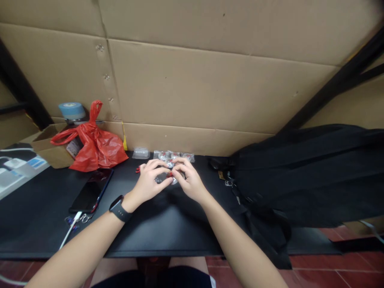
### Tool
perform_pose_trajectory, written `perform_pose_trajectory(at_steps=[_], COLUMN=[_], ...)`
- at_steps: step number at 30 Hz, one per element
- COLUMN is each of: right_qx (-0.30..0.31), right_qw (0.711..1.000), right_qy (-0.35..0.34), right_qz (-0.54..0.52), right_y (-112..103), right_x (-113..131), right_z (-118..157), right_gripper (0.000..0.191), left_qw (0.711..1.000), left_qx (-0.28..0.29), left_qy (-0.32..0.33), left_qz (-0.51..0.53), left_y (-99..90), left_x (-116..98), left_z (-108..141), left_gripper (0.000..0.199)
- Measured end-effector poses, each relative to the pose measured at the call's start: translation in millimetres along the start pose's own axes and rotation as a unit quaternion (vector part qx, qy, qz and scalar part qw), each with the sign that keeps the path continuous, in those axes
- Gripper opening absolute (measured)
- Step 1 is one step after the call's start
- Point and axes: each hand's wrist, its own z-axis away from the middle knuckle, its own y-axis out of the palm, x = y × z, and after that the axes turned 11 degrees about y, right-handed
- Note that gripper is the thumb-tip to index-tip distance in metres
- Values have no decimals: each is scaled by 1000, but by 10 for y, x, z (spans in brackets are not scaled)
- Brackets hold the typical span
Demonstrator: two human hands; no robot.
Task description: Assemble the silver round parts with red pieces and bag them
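The small red-and-silver piece [172, 174] sits between the two hands, just above or on the worktop [163, 240]; its own support is hidden. The left hand [151, 181] and the right hand [190, 183] both seem to pinch it between thumb and fingertips, though blur hides the exact contact. The likeliest trouble is a slip: with so little to grip and two sets of fingertips crowding it, an uneven pull could flick it away. If it is thin-walled, a hard squeeze could also dent it.

What shows of it is a bright red bit at the top and a shiny, pale silver part below; its full outline is covered by fingers.

Just beyond the fingertips lies a row of clear packets [163, 155] with silver and red inside; a careless knuckle could push them out of line. Red bits [138, 169] lie beside the left hand and could be brushed aside by it. Farther left are a clear plastic case [141, 153], a knotted red bag [100, 146] and a phone [91, 192]; well to the right, a black backpack [306, 176] slumps.
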Motion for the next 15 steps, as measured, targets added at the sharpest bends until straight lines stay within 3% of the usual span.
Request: perform_pose_trajectory(at_steps=[6,10,13,15], right_qx=[7,-25,45,100], right_qw=[1000,986,942,919], right_qy=[5,40,110,137], right_qz=[4,158,314,355], right_y=[-18,-97,-151,-164], right_x=[-53,-274,-456,-527], right_z=[-41,-76,-78,-85], right_gripper=[28,20,14,12], left_qw=[999,996,994,993], left_qx=[-47,-63,-73,-77], left_qy=[-26,-49,-64,-70], left_qz=[1,-28,-44,-48], left_y=[43,33,8,-2], left_x=[31,86,147,189], left_z=[9,5,-1,-2], left_gripper=[14,10,12,14])
